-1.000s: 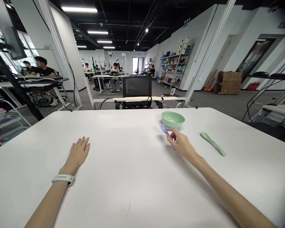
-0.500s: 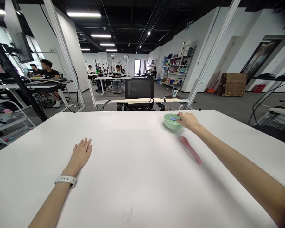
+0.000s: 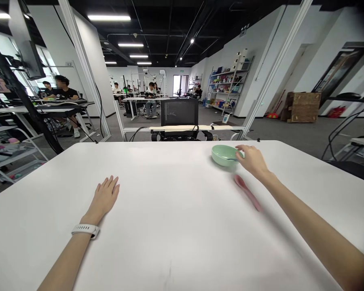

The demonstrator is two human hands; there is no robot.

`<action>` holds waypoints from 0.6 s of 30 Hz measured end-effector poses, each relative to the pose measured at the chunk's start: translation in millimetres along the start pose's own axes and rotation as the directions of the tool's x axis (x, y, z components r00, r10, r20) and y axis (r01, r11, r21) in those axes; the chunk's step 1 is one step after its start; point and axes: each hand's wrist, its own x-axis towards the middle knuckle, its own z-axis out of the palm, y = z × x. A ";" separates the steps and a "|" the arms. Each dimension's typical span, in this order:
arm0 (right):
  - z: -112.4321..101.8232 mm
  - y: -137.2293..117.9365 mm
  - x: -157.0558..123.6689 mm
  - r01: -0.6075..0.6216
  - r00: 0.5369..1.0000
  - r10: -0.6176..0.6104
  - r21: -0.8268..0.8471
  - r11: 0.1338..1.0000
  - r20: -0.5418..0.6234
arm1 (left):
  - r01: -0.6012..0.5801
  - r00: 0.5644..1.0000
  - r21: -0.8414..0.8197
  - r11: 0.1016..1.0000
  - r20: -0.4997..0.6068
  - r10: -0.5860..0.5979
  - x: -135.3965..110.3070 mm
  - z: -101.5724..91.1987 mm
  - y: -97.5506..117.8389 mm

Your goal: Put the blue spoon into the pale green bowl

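Observation:
A light green bowl [image 3: 221,157] stands near the far edge of the white table, right of centre. My right hand [image 3: 252,159] is at the bowl's right rim, fingers curled and closed on what looks like a blue spoon [image 3: 232,159]. Only a thin blue part shows inside the bowl; the rest is hidden by my fingers. Below the bowl a pink spoon [image 3: 247,192] lies slanted on the table, under my right forearm's left side. My left hand [image 3: 104,196] rests flat on the table at the left, fingers spread, holding nothing.
The white table [image 3: 170,210] reaches to a far edge, with a black office chair [image 3: 179,113] and a metal frame bar behind it. Frame posts rise on both sides. Farther back are shelves [image 3: 229,87], a wooden crate [image 3: 303,107] and several people at desks.
The blue spoon's head, flat over the bowl before, now sits lower and shows only as a thin edge. My right hand has shifted slightly right. My left hand stays put.

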 end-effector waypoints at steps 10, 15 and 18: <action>33.9 72.4 -124.6 -0.083 0.993 0.058 0.271 0.959 0.101 | 0.002 1.000 -0.008 1.000 0.011 -0.002 -0.6 -0.6 0.7; 39.6 73.2 -134.8 -0.145 0.981 0.092 0.341 0.929 0.168 | -0.002 1.000 -0.007 1.000 -0.016 0.002 -0.3 2.8 -1.6; 35.9 68.6 -133.7 -0.153 0.982 0.101 0.355 0.922 0.159 | -0.002 1.000 -0.001 1.000 -0.021 0.002 0.1 3.4 -1.4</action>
